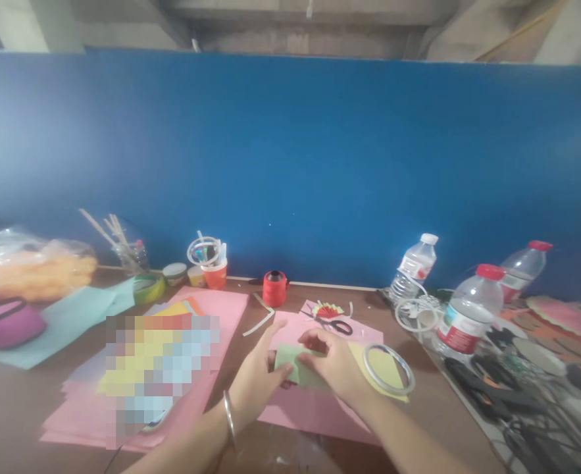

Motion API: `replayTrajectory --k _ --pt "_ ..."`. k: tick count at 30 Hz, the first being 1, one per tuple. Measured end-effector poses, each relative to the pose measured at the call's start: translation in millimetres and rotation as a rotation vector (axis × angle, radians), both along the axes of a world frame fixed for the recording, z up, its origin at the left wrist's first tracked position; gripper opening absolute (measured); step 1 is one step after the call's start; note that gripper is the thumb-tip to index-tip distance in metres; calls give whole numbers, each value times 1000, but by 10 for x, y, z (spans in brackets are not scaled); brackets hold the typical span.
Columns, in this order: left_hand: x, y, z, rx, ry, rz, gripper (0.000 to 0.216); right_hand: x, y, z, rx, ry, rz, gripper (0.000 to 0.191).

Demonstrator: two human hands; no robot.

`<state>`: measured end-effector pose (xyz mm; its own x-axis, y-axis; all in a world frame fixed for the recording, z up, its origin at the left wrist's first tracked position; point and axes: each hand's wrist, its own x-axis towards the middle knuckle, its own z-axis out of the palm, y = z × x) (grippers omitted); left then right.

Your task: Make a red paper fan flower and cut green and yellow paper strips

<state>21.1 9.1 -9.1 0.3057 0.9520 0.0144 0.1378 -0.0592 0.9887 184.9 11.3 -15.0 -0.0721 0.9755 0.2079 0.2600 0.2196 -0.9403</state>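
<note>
A brown tabletop ran along the foot of a plain blue partition, with grey concrete beams showing above its top edge. Near the table's front, the person's left hand pinched the left end of a small green paper between thumb and fingers, while the right hand gripped its other side, the fingers curled and the thumb laid on top. The green paper was held over a pink sheet, on which black-handled scissors and a red pleated piece lay just beyond the hands. Beside the right wrist, a roll of tape rested on a yellow sheet. Stacked coloured papers covered much of the surface to the left, partly under a pixelated patch. Against the partition stood an orange cup of pens and a red holder. Labelled plastic bottles rose on the right, next to dark clutter that seemed to include cables, though blur made it hard to sort.
</note>
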Motion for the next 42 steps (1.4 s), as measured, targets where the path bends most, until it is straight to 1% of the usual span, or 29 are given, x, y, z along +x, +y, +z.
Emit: replayTrajectory --k 3,5,10,12,15,18,21,25,28,30,33,35,38,39,42 --pt "22 -45 -51 -10 -92 55 53 6 -13 -44 85 -16 -13 25" --pt "25 -72 -78 -24 -168 100 51 15 -29 -71 127 -25 -12 27" --pt "9 -130 -82 -37 -278 158 53 14 -54 -123 28 25 54 38" --pt "1 -137 -70 -29 -291 168 53 6 -58 -132 39 33 19 37" --pt "-16 -124 -74 7 -292 186 47 -5 -56 -138 54 74 -17 29" --pt "-41 -91 -128 31 -258 171 36 -13 -43 -152 34 86 16 21" --pt "-69 -48 -208 72 -156 172 27 -14 -22 -184 0 64 3 24" --pt "-102 12 -272 135 -103 191 27 3 6 -237 -11 29 -44 24" --pt "-116 54 -287 157 -83 228 26 18 13 -240 52 -14 -91 28" --pt "-117 72 -287 151 -69 258 22 22 2 -209 147 -73 -87 27" --pt "-106 74 -264 126 -92 269 18 16 -35 -144 293 -239 -51 22" --pt "-96 59 -243 117 -111 259 16 5 -60 -113 346 -344 -49 23" --pt "-87 28 -224 151 -60 235 10 -23 -79 -99 358 -403 -42 15" --pt "-88 20 -222 185 -21 232 8 -34 -79 -98 346 -405 -25 14" --pt "-99 5 -217 334 125 212 5 -64 -73 -93 312 -405 28 18"
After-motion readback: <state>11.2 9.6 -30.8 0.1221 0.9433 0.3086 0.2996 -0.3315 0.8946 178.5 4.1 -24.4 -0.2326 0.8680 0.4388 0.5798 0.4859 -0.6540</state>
